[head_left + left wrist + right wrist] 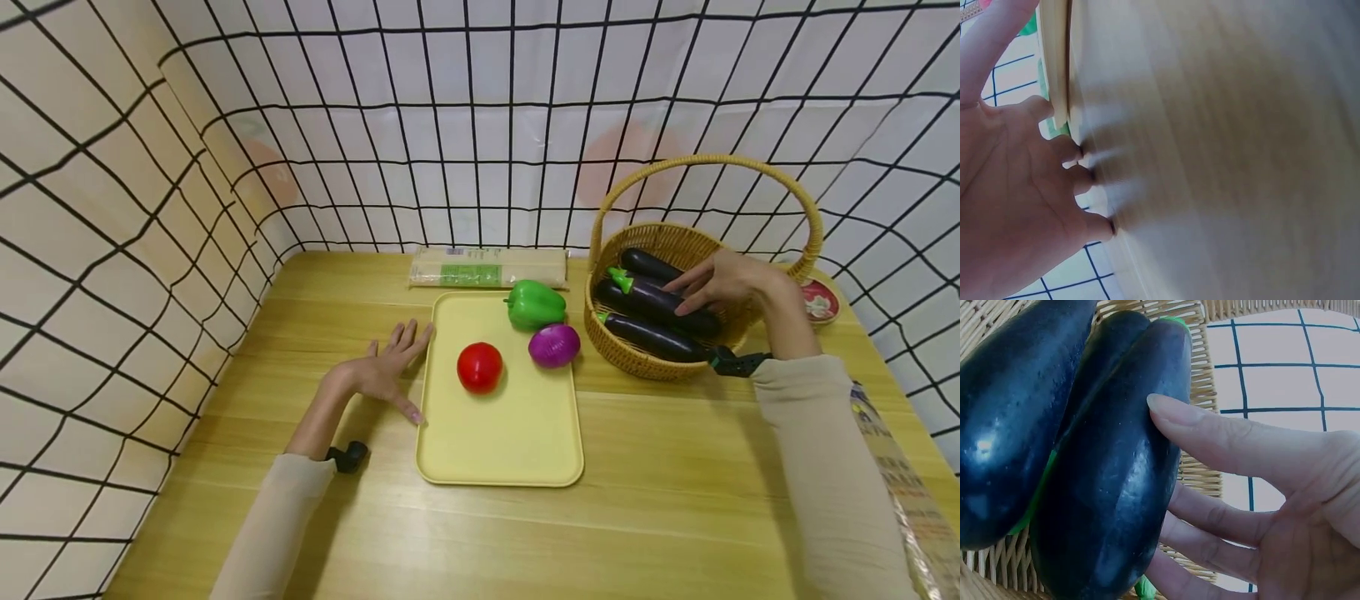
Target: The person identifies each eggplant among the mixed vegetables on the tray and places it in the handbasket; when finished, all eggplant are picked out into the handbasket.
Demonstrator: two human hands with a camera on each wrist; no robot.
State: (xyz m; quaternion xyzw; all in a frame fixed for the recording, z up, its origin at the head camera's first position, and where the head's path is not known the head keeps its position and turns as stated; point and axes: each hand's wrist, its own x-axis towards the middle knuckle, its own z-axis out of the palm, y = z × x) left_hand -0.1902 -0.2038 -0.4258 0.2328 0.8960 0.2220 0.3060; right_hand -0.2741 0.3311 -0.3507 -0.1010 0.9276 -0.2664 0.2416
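My left hand [384, 372] is spread beside the left edge of a yellow tray [495, 450], its fingertips down on the wooden table. On the tray are a red tomato [480, 367], a green bell pepper [535, 305] and a purple onion [554, 346], the last two along its right side. My right hand [727, 279] reaches into a wicker basket [637, 365] of several dark eggplants. It holds the middle eggplant [660, 302]; in the right wrist view the thumb lies on the glossy eggplant [1110, 469] while the other fingertips are hidden behind it.
A clear packet with a green label [487, 267] lies behind the tray. The basket's tall handle [712, 160] arches above my right hand. A round red item [819, 302] sits behind the basket, and a printed bag [892, 475] lies at the right. Black grid netting encloses the table.
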